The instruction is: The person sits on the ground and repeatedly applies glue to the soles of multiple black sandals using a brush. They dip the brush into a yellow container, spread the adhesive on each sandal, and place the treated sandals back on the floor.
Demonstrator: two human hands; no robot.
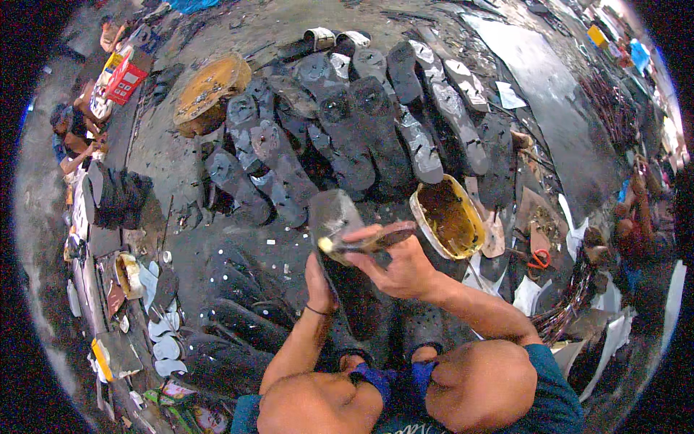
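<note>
Head view had you sitting on the ground with your knees up, working on a dark shoe sole (340, 246) right in front of you, just left of the yellow glue tub (450, 217). Your left hand (319, 286) was closed around the sole from underneath, about mid-length, propping it so the toe end tilted up and away from you. Your right hand (399, 269) was wrapped tight around a brush (365, 240), thumb on top, with the yellowish tip touching the upper face of the sole near its wide end.

My guess on handling: that sole looked like thin rubber or foam, so light and bendy, probably floppy at the ends if you only pinched one tip. Holding it under the middle like you did seemed the sensible spot, since it kept the coated face clear of your fingers. Once glue was on it, I'd expect that face to be tacky, so edges or underside only.

Relative to your grip, the sole ran from your left palm up past the brush, with the free end sticking out beyond both hands toward the tub.

Beyond the tub, further from you, lay a whole spread of dark soles (361, 130) fanned out on the floor, many with shiny patches. Far left of the tub sat a round brownish pan (210, 90). Left of your knees there was another bunch of dark soles (238, 304). Another person (72, 137) crouched well off at the left edge.
</note>
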